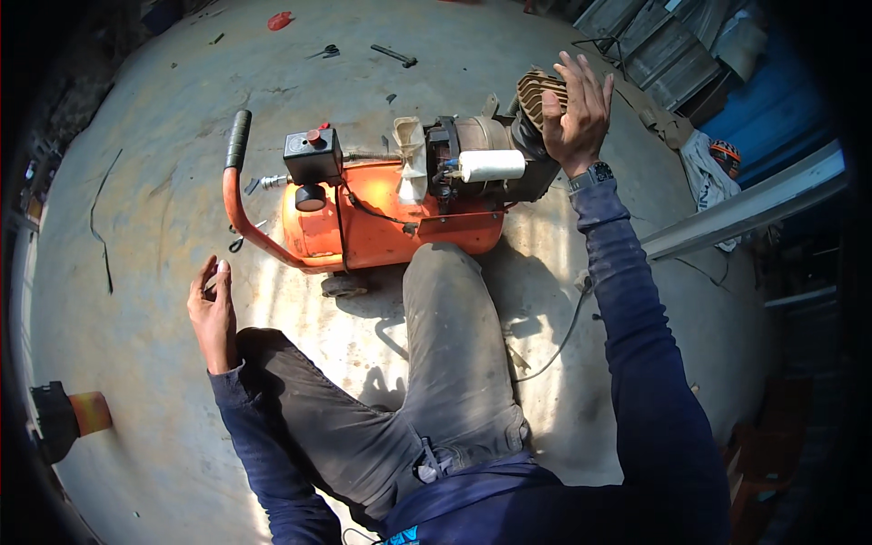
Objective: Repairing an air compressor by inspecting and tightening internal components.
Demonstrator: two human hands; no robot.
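Observation:
An orange air compressor (313, 238) lies across the floor in front of my knees. My right hand (579, 113) is raised at its right end, fingers extended, over or against the finned cylinder head (538, 93); contact is unclear. My left hand (213, 313) hovers near my left thigh, below the handle (238, 141), its fingers loosely bent and apart with nothing visible in them. Between the ends sit a black pressure switch box (312, 156) with a red knob, a pale fan (411, 159), and a white capacitor (491, 165) beside the motor (481, 136).
A hammer-like tool (393, 55), dark scissors (327, 52) and a red scrap (280, 21) lie beyond the compressor. A metal post (745, 200) slants in at right, near a white sack (711, 182). A black-and-orange object (68, 416) stands at lower left. A cable (563, 347) trails right of my knee.

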